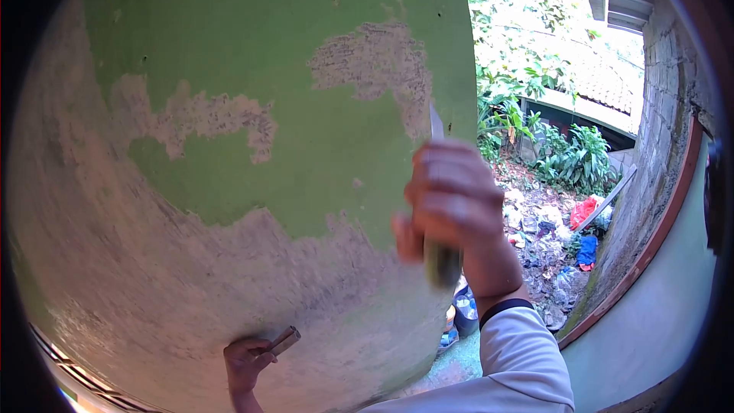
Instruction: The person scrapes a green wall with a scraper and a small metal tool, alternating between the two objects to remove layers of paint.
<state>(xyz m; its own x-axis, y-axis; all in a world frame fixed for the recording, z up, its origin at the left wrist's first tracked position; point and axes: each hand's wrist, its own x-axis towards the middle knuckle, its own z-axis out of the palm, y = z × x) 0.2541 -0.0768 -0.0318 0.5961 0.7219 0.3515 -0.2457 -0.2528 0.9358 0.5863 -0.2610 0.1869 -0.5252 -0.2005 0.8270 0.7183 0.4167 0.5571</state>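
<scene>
Head view is looking past a pale sleeve (520,359) at the right hand (451,195), whose fingers (447,176) are closing tight around the handle of a scraper (442,264). Its thin blade (435,124) is pointing up and lying against the edge of the wall (267,69). Lower down, the left hand (245,363) is pinching a small metal piece (284,340) between its fingers (256,352) and pressing it to the wall's bare lower part (what kind of tool it is, I cannot tell). Green paint is flaking off the wall in patches. Beyond the wall's edge, litter (550,237) is lying on the ground, leafy plants (573,157) are growing behind it, and a block wall (657,145) is running along the right.
</scene>
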